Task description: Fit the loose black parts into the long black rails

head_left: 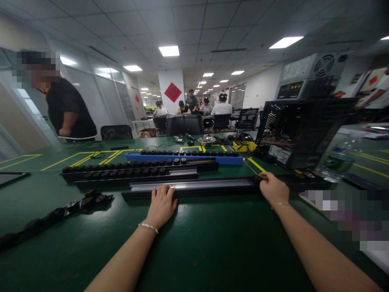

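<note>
A long black rail [152,196] with a silver inner strip [206,184] lies across the green table in front of me. My left hand [161,205] rests on its near side, with the fingers laid over the edge and slightly apart. Farther right, my right hand [274,190] is closed in a pinch at the rail, beside a small dark piece [257,179] in the channel. What lies between those fingertips is too small to make out. Behind are a shorter black rail [121,177] and another black rail [200,165], both carrying rows of round black parts.
A blue rail [182,158] lies farther back. Left is a chain of black parts [57,215]. An open computer case [291,129] carries a power supply [310,75] at right, near a plastic bottle [337,158]. A metal bowl [206,140] and yellow tray [244,146] stand behind.
</note>
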`<state>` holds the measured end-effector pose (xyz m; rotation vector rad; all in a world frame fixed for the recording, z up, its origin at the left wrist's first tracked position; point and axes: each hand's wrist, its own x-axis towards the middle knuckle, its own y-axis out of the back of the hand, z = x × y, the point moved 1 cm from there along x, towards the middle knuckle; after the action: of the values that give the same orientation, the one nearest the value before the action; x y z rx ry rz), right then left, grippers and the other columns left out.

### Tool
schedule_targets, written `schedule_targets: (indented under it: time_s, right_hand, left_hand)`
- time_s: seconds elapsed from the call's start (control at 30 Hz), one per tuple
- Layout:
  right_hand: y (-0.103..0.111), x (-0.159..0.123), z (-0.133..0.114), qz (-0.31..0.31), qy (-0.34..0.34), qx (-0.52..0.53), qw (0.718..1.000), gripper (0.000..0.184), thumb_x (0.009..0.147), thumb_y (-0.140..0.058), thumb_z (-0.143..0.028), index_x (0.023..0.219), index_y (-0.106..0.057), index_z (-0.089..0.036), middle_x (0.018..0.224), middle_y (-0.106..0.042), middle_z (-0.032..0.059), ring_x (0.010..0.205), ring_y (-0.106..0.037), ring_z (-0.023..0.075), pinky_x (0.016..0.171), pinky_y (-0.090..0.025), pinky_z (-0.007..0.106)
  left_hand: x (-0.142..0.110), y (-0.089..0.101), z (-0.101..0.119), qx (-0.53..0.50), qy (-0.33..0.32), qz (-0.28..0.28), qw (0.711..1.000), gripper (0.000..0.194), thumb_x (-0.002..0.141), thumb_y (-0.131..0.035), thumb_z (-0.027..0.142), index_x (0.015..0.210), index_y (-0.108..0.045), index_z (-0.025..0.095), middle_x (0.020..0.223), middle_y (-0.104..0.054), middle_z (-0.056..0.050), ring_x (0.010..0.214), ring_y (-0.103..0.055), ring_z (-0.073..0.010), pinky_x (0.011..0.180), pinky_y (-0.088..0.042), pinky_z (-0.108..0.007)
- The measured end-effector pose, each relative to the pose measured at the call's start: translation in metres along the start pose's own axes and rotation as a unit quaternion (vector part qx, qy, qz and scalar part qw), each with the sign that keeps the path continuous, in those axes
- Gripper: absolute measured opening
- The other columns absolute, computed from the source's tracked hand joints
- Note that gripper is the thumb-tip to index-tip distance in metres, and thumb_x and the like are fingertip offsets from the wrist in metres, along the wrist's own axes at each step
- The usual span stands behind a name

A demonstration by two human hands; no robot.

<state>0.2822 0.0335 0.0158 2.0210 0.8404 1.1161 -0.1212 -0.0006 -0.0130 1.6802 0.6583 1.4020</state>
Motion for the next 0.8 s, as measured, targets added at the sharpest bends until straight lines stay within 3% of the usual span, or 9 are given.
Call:
schedule_targets:
  time_s: [0.3, 0.8]
  right_hand:
    - [-0.006, -0.007, -0.011, 0.010, 0.086, 0.034, 0.996, 0.033, 0.072, -0.044, -0.020, 0.092, -0.070, -0.024, 0.079, -0.072, 0.0028, 0.068, -0.063, 0.0185, 0.060, -0.042, 0.026]
    - [-0.008, -0.013, -0.024, -0.062, 0.114, 0.122, 0.984, 0.035, 0.076, -0.044, -0.026, 0.096, -0.073, -0.024, 0.078, -0.073, 0.0012, 0.057, -0.061, 0.0153, 0.062, -0.049, 0.028]
  left_hand:
    - [0.000, -0.001, 0.000, 0.003, 0.003, -0.004, 1.000, 0.032, 0.081, -0.051, 0.026, 0.112, -0.055, 0.019, 0.115, -0.054, -0.012, 0.110, -0.050, -0.0272, 0.104, -0.029, -0.054]
    - [0.000, -0.001, 0.000, 0.000, 0.006, -0.003, 1.000, 0.033, 0.080, -0.050, 0.025, 0.112, -0.054, 0.020, 0.115, -0.054, -0.012, 0.109, -0.050, -0.0267, 0.104, -0.028, -0.054]
